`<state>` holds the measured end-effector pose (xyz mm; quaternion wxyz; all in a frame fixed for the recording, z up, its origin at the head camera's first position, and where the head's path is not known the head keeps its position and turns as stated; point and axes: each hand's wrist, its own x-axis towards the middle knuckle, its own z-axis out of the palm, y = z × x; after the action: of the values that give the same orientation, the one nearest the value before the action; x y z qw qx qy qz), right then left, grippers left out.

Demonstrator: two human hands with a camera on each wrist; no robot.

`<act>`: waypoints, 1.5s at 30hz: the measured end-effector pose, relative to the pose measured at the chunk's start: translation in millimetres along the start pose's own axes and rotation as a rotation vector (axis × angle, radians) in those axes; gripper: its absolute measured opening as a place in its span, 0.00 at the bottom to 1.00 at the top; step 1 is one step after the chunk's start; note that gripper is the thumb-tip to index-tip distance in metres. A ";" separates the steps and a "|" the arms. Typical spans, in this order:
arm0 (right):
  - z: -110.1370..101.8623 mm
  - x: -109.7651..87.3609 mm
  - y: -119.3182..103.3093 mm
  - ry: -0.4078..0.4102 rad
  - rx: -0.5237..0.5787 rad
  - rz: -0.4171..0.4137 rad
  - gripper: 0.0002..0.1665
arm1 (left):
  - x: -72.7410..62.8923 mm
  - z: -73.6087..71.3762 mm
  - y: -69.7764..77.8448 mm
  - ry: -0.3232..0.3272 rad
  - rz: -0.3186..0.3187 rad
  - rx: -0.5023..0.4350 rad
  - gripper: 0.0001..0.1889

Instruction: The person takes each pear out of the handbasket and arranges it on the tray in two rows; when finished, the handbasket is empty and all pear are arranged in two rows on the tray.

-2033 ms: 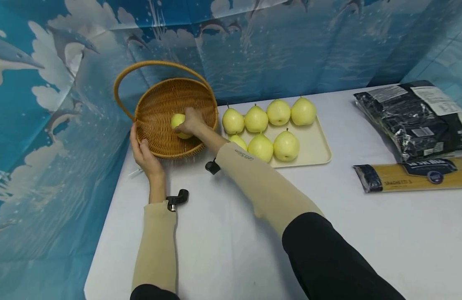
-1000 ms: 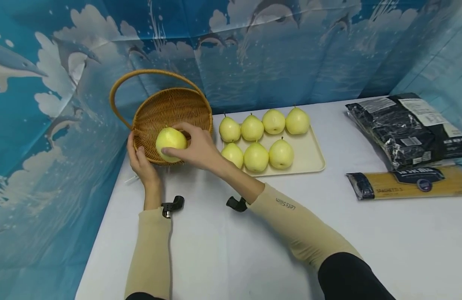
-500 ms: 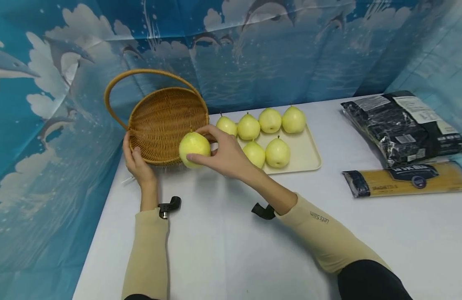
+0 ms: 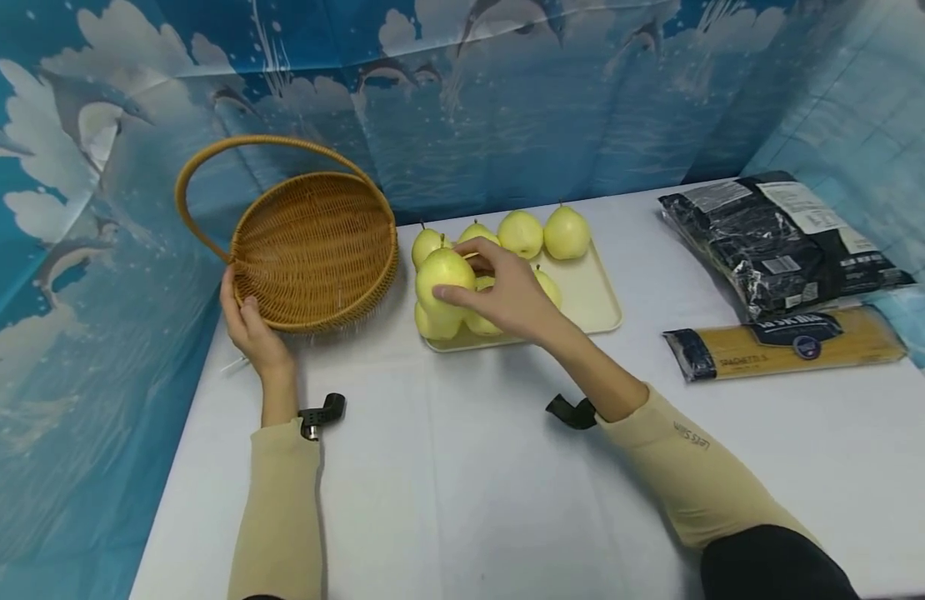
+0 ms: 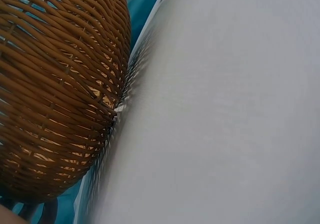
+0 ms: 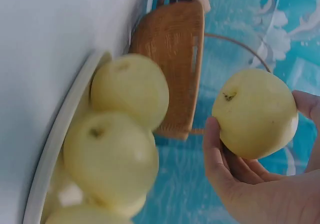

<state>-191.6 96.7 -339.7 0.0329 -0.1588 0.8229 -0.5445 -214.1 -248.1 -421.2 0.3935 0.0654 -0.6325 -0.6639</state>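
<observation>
My right hand [image 4: 518, 293] pinches a yellow-green pear [image 4: 442, 275] between thumb and fingers, above the left end of a cream tray [image 4: 599, 304]. In the right wrist view the held pear [image 6: 257, 115] is apart from the pears [image 6: 112, 154] on the tray. Several more pears [image 4: 566, 233] sit on that tray, some hidden behind the hand. My left hand [image 4: 256, 337] holds the left rim of a brown wicker basket [image 4: 316, 254], which is tilted with its opening facing me. No fruit shows inside it. Woven basket wall [image 5: 55, 84] fills the left of the left wrist view.
At the right lie a black plastic package [image 4: 777, 242] and, nearer, a pack of spaghetti [image 4: 785, 343]. A blue dolphin-print cloth [image 4: 462, 125] hangs behind and left of the white table [image 4: 477, 483]. The basket's arched handle [image 4: 275, 140] stands up at the back.
My right hand has lifted the pear out of the basket and carried it right, over the tray. The left hand keeps its hold on the basket.
</observation>
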 end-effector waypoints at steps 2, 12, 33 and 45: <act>-12.1 -1.8 4.5 0.002 -0.003 0.024 0.36 | -0.9 -0.8 -0.7 0.004 0.000 -0.005 0.29; -83.4 -17.2 26.2 0.050 0.055 0.175 0.35 | -2.5 -0.4 -2.2 0.009 -0.003 -0.010 0.29; -151.5 -23.9 83.1 0.000 -0.155 0.471 0.45 | -2.2 -1.3 0.6 0.018 -0.021 0.040 0.29; -140.5 -21.3 93.8 -0.191 -0.285 0.518 0.48 | 0.0 -2.5 0.1 -0.005 -0.020 0.057 0.29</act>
<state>-224.5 261.0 -370.5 0.2253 0.0029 0.8972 -0.3797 -212.6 -250.0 -421.5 0.3831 0.0811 -0.6516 -0.6496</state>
